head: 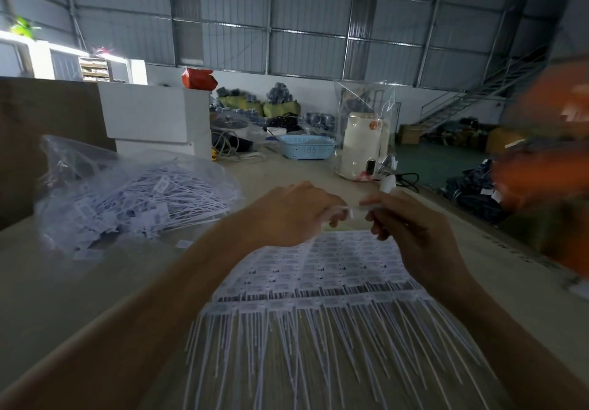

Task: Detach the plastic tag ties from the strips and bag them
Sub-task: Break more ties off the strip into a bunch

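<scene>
Blue perforated basket (306,149), white jug (361,148), red bag (198,78), metal staircase (471,97)

text: none legible | tag ties (322,269): print blurred | white canister (361,145): logo unreadable

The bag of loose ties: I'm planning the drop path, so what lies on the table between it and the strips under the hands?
Head view: bare tabletop, except one small loose tag, between the bag and the strips.

Two hands (296,215), one clear bag (127,192), one blue basket (306,146).
</scene>
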The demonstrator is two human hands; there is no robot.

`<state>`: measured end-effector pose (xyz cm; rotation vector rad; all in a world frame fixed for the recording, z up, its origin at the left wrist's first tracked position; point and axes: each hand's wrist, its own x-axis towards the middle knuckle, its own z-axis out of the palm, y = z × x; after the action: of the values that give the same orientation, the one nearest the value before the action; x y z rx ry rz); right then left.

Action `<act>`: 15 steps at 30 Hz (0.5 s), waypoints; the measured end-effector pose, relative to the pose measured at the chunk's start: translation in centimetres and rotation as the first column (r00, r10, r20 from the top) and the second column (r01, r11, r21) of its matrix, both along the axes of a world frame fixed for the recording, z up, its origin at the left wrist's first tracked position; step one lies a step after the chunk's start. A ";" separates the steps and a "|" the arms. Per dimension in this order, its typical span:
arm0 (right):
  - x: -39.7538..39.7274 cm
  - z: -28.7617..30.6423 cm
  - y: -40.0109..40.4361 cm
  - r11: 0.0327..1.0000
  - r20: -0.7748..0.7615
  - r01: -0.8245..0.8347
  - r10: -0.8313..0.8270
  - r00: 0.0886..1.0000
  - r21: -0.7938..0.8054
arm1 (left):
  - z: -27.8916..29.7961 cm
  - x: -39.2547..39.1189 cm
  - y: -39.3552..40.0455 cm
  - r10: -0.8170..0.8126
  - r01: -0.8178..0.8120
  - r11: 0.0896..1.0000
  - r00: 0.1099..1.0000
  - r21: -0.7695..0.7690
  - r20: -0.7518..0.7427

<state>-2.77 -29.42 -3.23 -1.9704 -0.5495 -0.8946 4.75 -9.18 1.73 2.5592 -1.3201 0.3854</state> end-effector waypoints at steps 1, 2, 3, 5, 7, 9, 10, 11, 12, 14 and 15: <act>0.1 -0.1 0.0 0.998 0.028 0.024 -0.022 0.999 -0.050 | 0.1 0.0 0.3 -0.020 0.020 1.000 0.999 -0.006 -0.028; 0.1 -0.1 0.0 0.999 0.025 0.026 -0.025 0.999 -0.042 | 0.2 0.0 0.5 -0.038 0.037 0.999 0.998 -0.022 -0.041; 0.2 -0.1 0.1 1.000 0.002 0.015 -0.015 1.000 0.001 | 0.3 0.0 0.6 -0.054 0.052 0.998 0.998 -0.041 -0.042; 0.3 -0.2 0.2 0.997 -0.047 0.023 -0.020 0.999 0.071 | 0.5 -0.1 0.6 -0.069 0.066 0.996 0.997 -0.067 -0.044; 0.6 -0.3 -0.1 0.995 -0.069 0.071 -0.066 0.995 0.071 | 0.7 -0.2 0.4 -0.073 0.071 0.996 0.997 -0.056 -0.031; 0.9 -0.2 -0.4 0.991 -0.066 0.121 -0.118 0.991 0.047 | 0.7 -0.4 0.2 -0.083 0.083 0.996 0.996 -0.036 0.012; 1.0 -0.2 -0.6 0.989 -0.062 0.139 -0.136 0.989 0.048 | 0.8 -0.5 0.1 -0.094 0.095 0.995 0.995 -0.036 0.029; 0.9 -0.3 -0.7 0.987 -0.070 0.141 -0.136 0.988 0.071 | 0.8 -0.6 0.0 -0.103 0.105 0.994 0.994 -0.036 0.044; 0.9 -0.3 -0.7 0.985 -0.092 0.124 -0.114 0.989 0.116 | 0.9 -0.6 0.0 -0.109 0.110 0.993 0.992 -0.029 0.059; 0.9 -0.4 -0.8 0.973 -0.159 0.080 -0.046 0.986 0.218 | 1.1 -0.7 0.0 -0.105 0.106 0.994 0.991 0.002 0.086; 1.0 -0.4 -0.9 0.965 -0.194 0.068 -0.019 0.981 0.251 | 1.2 -0.8 0.0 -0.102 0.100 0.995 0.991 0.019 0.090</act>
<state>-1.80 -30.35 -3.66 -1.8109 -0.2658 -0.7535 3.95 -9.13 2.91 2.5010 -1.4825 0.4801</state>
